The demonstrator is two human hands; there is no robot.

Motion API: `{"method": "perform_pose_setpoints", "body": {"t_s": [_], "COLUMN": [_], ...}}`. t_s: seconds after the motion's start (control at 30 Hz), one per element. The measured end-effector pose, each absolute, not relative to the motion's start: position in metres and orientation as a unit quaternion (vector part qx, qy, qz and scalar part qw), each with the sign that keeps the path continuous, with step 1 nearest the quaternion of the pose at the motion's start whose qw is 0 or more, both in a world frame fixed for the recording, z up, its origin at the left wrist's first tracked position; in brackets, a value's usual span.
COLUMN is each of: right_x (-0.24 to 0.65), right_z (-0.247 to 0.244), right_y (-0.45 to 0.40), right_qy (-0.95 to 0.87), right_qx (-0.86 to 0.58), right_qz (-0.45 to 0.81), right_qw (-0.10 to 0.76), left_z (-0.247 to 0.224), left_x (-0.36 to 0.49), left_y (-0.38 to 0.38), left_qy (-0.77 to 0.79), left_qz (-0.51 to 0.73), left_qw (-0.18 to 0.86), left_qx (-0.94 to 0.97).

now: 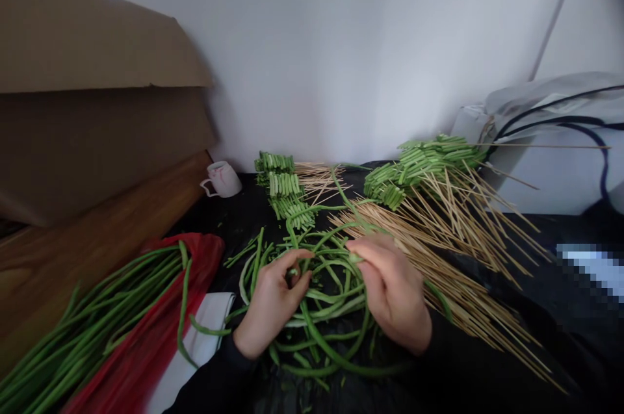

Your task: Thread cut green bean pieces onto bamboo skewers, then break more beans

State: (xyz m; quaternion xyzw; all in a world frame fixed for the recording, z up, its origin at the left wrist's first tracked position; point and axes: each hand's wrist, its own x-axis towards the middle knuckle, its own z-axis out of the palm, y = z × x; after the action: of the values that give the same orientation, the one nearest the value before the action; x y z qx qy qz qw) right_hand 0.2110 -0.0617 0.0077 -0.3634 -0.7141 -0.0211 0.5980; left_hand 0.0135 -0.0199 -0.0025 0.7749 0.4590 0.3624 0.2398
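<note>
A loose tangle of long green beans (331, 316) lies on the black covering in front of me. Over its left part, my left hand (275, 300) is closed with thumb and fingers curled round a green bean. My right hand (390, 290) pinches the end of a green bean between thumb and forefinger, on the right of the tangle. How far each held bean runs is hard to follow among the others. Behind the hands lie bean pieces threaded on skewers, in one stack (285, 188) at the middle and a larger pile (433, 164) to the right.
Bare wooden skewers (468, 290) spread along the right. At left, more long beans (107, 310) lie on a red bag (202, 258). A white mug (223, 180) stands near the wall, beside a large cardboard box (102, 56). A white object with black straps (546, 141) is at back right.
</note>
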Motion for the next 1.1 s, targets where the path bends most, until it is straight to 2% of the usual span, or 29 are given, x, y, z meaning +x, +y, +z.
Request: {"method": "perform_pose_setpoints", "body": {"t_s": [0.13, 0.3, 0.4, 0.6, 0.73, 0.9, 1.1], "right_x": [0.205, 0.199, 0.203, 0.218, 0.22, 0.218, 0.211], "right_z": [-0.005, -0.018, -0.022, -0.013, -0.003, -0.004, -0.009], "right_y": [-0.053, -0.049, -0.043, -0.034, -0.04, -0.042, -0.048], "right_qy": [-0.8, -0.827, -0.815, -0.758, -0.777, -0.801, -0.83], "right_qx": [-0.38, -0.384, -0.411, -0.418, -0.405, -0.419, -0.403], "right_qz": [-0.026, -0.021, -0.012, -0.045, -0.113, -0.129, -0.175], "right_qw": [0.463, 0.41, 0.409, 0.498, 0.468, 0.408, 0.345], "left_z": [0.002, 0.008, 0.009, 0.009, 0.007, 0.004, -0.002], "left_x": [0.015, 0.016, 0.012, 0.004, 0.005, 0.01, 0.012], "left_y": [-0.021, -0.023, -0.02, -0.012, -0.013, -0.022, -0.026], "left_qy": [0.423, 0.405, 0.445, 0.493, 0.475, 0.42, 0.374], "left_qz": [0.423, 0.455, 0.463, 0.509, 0.511, 0.481, 0.444], "left_qw": [0.343, 0.364, 0.337, 0.275, 0.222, 0.143, 0.099], "left_qx": [0.725, 0.705, 0.688, 0.65, 0.681, 0.756, 0.808]}}
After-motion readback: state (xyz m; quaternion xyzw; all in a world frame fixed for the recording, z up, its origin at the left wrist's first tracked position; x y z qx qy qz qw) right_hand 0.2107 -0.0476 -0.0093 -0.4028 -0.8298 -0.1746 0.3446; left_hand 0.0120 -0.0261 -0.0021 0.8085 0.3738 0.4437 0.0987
